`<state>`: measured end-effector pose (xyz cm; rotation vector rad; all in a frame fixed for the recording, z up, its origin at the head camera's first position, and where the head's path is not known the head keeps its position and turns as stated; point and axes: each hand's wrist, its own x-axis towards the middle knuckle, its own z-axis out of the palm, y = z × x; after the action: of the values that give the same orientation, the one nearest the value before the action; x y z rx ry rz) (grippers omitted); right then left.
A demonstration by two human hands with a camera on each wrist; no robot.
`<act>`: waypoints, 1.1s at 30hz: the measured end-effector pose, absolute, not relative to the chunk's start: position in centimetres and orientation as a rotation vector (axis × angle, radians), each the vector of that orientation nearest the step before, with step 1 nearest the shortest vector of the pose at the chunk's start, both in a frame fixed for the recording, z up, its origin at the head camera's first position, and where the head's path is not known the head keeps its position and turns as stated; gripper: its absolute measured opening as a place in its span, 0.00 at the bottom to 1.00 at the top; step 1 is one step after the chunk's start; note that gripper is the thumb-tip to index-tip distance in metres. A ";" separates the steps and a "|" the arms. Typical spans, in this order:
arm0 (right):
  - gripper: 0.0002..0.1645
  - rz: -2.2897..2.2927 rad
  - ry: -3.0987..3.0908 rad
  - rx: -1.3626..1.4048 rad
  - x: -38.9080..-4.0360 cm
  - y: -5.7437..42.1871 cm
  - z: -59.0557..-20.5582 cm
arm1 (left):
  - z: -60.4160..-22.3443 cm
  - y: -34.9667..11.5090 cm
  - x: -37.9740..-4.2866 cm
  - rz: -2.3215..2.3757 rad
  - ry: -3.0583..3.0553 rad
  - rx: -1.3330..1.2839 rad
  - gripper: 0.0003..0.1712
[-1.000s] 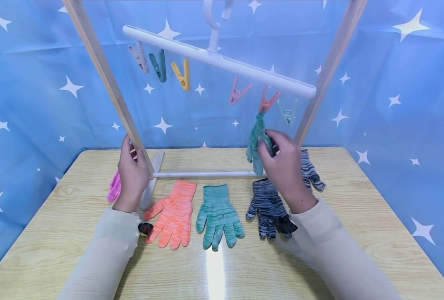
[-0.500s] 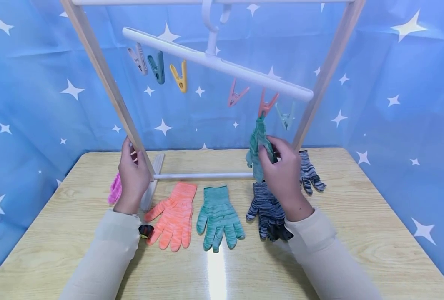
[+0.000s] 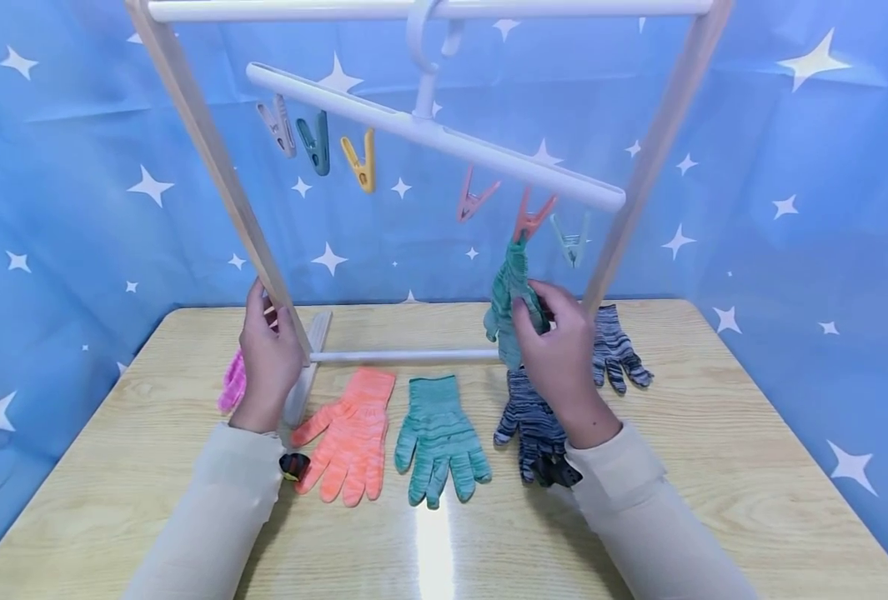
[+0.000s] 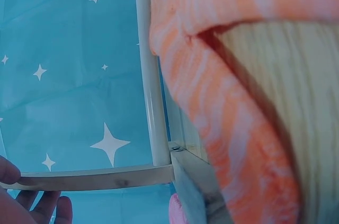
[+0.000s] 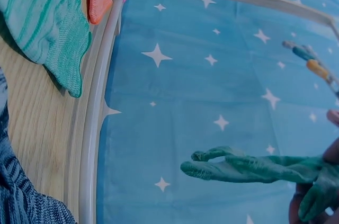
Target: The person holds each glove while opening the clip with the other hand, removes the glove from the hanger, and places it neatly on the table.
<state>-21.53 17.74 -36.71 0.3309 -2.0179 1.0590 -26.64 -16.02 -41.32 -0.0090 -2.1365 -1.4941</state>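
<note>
My left hand (image 3: 267, 358) grips the left wooden post (image 3: 214, 162) of a rack near its foot. On the right, my right hand (image 3: 559, 350) pinches a green glove (image 3: 505, 304) between thumb and fingers. The glove hangs bunched, its upper end at a coral clothespin (image 3: 531, 220) under a white hanger (image 3: 383, 118). The right wrist view shows the glove's fingers (image 5: 233, 170) dangling free. The hanger tilts down to the right and hooks on the rack's top bar (image 3: 286, 10). Other pegs, including a yellow clothespin (image 3: 361, 160) and a pink clothespin (image 3: 475, 197), hang without gloves.
On the wooden table (image 3: 444, 558) lie an orange glove (image 3: 353, 437), another green glove (image 3: 441, 442) and two grey-black gloves, one (image 3: 531, 421) partly behind my right wrist. A pink glove (image 3: 233, 382) shows behind my left hand. A white lower bar (image 3: 406, 356) spans the rack.
The head view has tipped up slightly, bringing the top bar into sight. My right hand has shifted a little down and left with the green glove; my left hand keeps its grip.
</note>
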 end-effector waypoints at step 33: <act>0.17 1.104 -2.028 0.346 -21.2 17.7 -36.3 | -34.7 -9.3 -23.3 -1.223 -1.822 -0.417 0.11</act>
<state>-21.15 17.75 -36.32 0.3458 -2.0279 1.1044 -23.29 -9.29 -34.72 -0.4173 -1.8216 -1.2227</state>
